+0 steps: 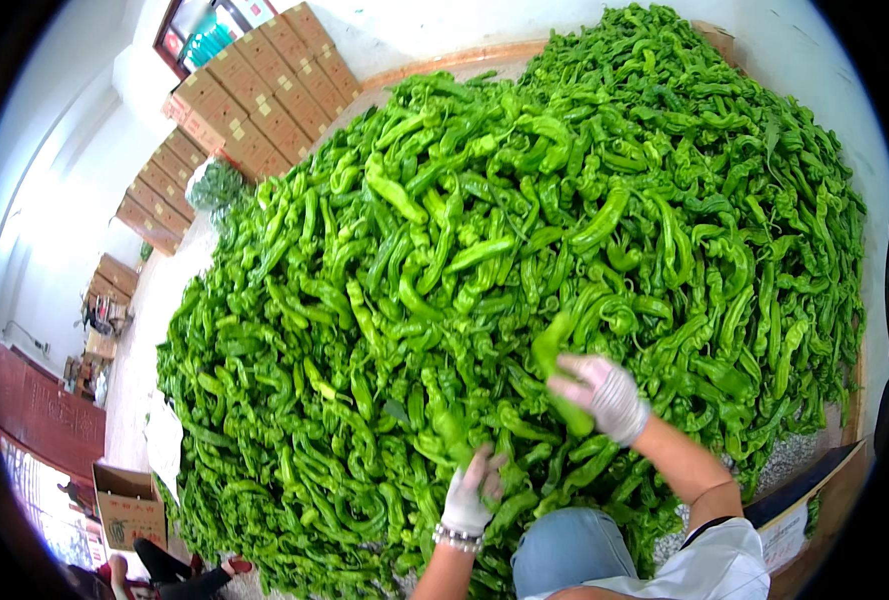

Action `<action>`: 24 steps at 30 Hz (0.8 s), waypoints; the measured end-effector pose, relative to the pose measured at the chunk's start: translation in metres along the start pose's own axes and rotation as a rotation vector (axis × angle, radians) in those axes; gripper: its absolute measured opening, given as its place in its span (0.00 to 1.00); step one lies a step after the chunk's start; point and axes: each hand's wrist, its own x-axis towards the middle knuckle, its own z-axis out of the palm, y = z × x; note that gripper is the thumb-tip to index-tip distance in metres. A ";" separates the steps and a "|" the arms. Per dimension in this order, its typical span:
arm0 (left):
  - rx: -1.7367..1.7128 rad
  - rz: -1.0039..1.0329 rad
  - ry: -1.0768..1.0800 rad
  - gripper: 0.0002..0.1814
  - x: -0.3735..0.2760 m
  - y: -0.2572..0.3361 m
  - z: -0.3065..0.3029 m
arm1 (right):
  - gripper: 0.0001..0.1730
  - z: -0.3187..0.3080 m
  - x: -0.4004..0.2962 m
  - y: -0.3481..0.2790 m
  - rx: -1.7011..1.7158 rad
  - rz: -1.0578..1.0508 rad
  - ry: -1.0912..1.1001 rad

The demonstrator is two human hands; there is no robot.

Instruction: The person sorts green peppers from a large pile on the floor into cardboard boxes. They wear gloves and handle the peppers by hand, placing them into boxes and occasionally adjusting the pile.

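Observation:
A large heap of long green peppers spreads across the floor in front of me. My right hand, in a thin white glove, grips a wrinkled green pepper whose ends stick out above and below the fingers. To its lower left is my left hand, gloved too, with a beaded bracelet at the wrist. Its curled fingers are at the lower end of another, blurred green pepper. Both hands are low over the near side of the heap.
Stacked cardboard cartons line the wall at the upper left, near a bagged green bundle. An open carton stands lower left, beside another person's legs. Another box is at my right, and my knee borders the heap.

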 end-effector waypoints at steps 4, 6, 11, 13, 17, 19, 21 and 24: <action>0.026 -0.027 -0.140 0.24 -0.001 -0.004 0.029 | 0.24 0.017 -0.004 -0.076 0.378 -0.134 -0.051; 0.013 0.003 -0.029 0.24 -0.007 0.004 0.018 | 0.21 0.022 0.015 -0.070 0.445 -0.109 -0.096; -0.309 0.173 0.046 0.22 -0.027 0.017 -0.032 | 0.18 0.031 0.115 0.018 -0.091 0.131 0.191; -0.323 0.227 -0.046 0.23 -0.028 0.020 -0.042 | 0.29 0.042 0.169 0.041 -0.283 0.240 -0.025; -0.264 0.321 -0.048 0.24 -0.028 0.028 -0.052 | 0.30 0.057 0.204 0.055 -0.038 0.492 -0.534; -0.199 0.310 -0.019 0.25 -0.032 0.032 -0.058 | 0.35 0.059 0.169 0.036 0.209 0.556 -0.284; -0.067 0.356 0.020 0.25 -0.033 0.032 -0.061 | 0.36 0.051 0.135 0.026 0.759 0.726 -0.314; -0.146 0.323 0.023 0.26 -0.026 0.026 -0.060 | 0.28 0.053 0.066 -0.029 0.927 1.031 -0.005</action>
